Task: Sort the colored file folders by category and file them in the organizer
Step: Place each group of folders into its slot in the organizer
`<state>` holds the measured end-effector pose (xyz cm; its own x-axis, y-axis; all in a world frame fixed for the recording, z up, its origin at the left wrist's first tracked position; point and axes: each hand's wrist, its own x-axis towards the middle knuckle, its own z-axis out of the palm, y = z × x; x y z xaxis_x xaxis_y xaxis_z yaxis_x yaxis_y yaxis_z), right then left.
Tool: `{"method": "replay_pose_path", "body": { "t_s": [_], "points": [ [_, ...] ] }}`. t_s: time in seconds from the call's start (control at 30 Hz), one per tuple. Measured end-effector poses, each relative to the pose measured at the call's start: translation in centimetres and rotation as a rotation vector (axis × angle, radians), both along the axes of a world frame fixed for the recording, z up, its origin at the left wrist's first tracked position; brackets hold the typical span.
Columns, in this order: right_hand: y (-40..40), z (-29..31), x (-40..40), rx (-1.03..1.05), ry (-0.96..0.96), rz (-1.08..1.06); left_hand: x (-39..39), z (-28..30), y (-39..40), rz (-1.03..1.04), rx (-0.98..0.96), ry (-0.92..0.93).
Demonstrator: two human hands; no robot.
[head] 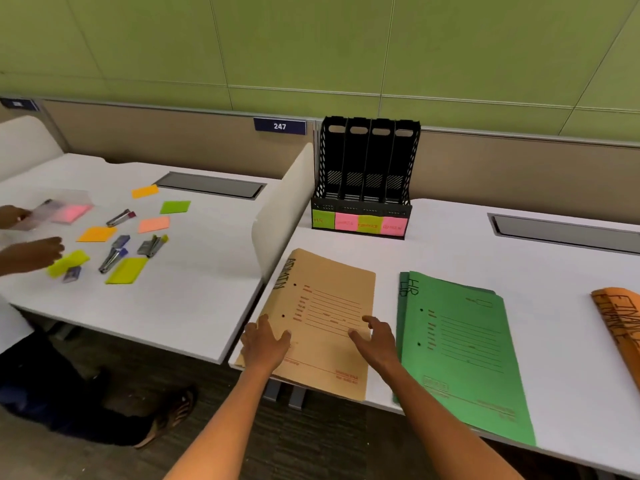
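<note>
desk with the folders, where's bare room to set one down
Bare desk lies between the black organizer and the green folders, and between those and the orange folder. The front left is crowded: tan folder, both hands on it.

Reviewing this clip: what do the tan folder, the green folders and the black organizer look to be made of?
Tan folder: matte card or manila paper, judging by its printed form lines, punched holes and marker lettering. Green folders: the same kind of thin matte card, lying flat with slightly fanned edges. Black organizer: probably moulded plastic with a dull sheen, perforated sides and slotted dividers; metal mesh cannot be ruled out.
</note>
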<state>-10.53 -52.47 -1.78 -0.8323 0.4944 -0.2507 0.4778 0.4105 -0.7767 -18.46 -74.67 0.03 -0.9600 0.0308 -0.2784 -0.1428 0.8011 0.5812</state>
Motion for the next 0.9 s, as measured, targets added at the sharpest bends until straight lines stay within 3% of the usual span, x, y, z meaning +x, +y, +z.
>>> {"method": "replay_pose_path", "body": {
  "t_s": [0.2, 0.37, 0.6, 0.7, 0.9],
  "points": [
    [-3.0, -1.2, -1.3, 0.169, -0.166, -0.001, -3.1, -0.8, -2.1, -0.132, 0.045, -0.08],
    [-3.4, -1.0, -1.6, 0.24, -0.216, 0.015, -4.8, -0.6, -2.6, -0.114, 0.182, -0.134],
    [-2.4, 0.4, -2.4, 0.078, -0.16, -0.052, -5.4, 0.1, -1.8, -0.02, 0.632, -0.403],
    [-2.1, 1.5, -2.9, 0.004, -0.141, -0.09, -5.5, 1.0, -0.8, -0.058, 0.714, -0.342],
    [-1.3, 4.6, -4.5, -0.004, -0.026, -0.155, -5.1, 3.8, 3.2, -0.175, 0.695, -0.033]
  ]
}}
